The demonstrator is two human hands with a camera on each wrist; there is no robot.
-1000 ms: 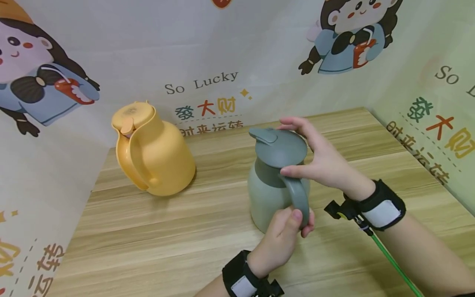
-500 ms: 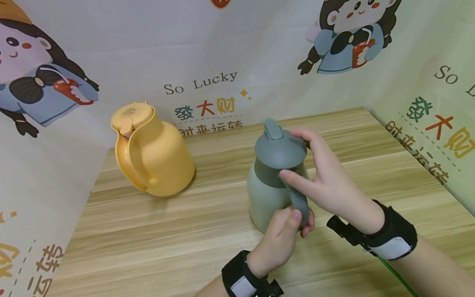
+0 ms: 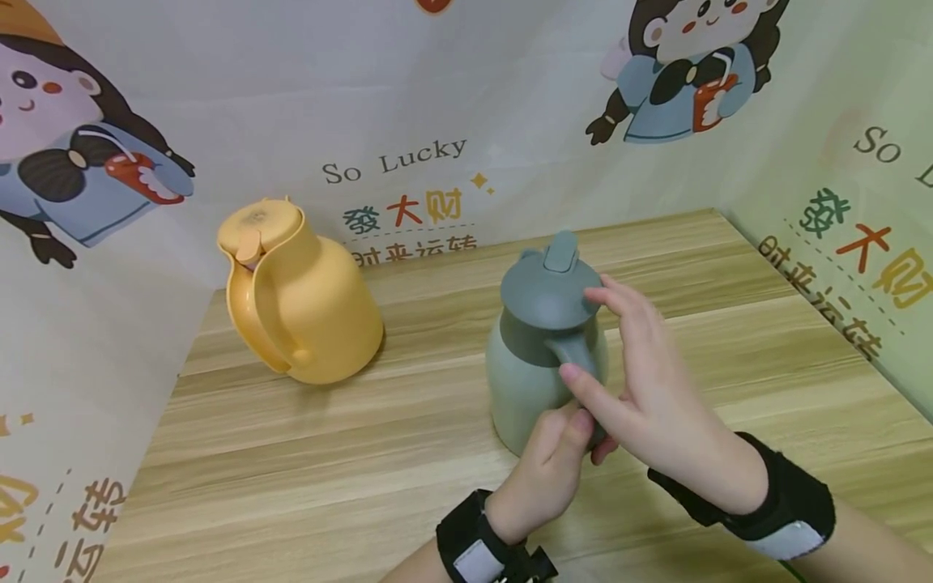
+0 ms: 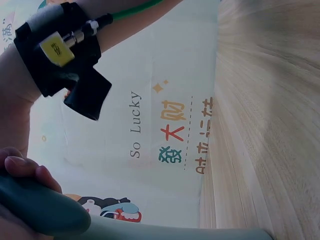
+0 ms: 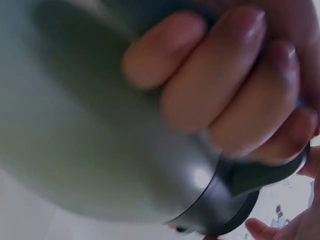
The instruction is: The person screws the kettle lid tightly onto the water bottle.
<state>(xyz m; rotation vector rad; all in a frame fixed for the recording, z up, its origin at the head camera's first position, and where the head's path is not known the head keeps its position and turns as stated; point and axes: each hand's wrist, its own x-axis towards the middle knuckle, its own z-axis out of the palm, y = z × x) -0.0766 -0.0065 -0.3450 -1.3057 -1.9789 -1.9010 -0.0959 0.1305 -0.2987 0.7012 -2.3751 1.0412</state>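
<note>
A pale green thermos jug (image 3: pixel 513 397) stands upright on the wooden table, its darker grey-green lid (image 3: pixel 543 298) in place with the raised tab facing the far side. My left hand (image 3: pixel 550 478) grips the lower handle (image 3: pixel 572 350); in the right wrist view the curled fingers (image 5: pixel 215 85) wrap it beside the jug body. Fairly straight fingers of my right hand (image 3: pixel 659 397) are at the lid's right edge, its thumb lying over the handle. The left wrist view has the handle (image 4: pixel 45 205) and part of the left hand (image 4: pixel 20 165) at lower left.
To the left stands a yellow thermos jug (image 3: pixel 321 308) with its handle toward me. A printed cloth (image 3: pixel 510 97) with cartoon figures and lettering rises behind the table (image 3: pixel 306 486) and along its sides. Both wrists wear black straps with small cameras.
The lid has turned clockwise seen from above, its tab swinging from left to the far side. My right hand has slid down and right around the lid. The left hand has stayed put.
</note>
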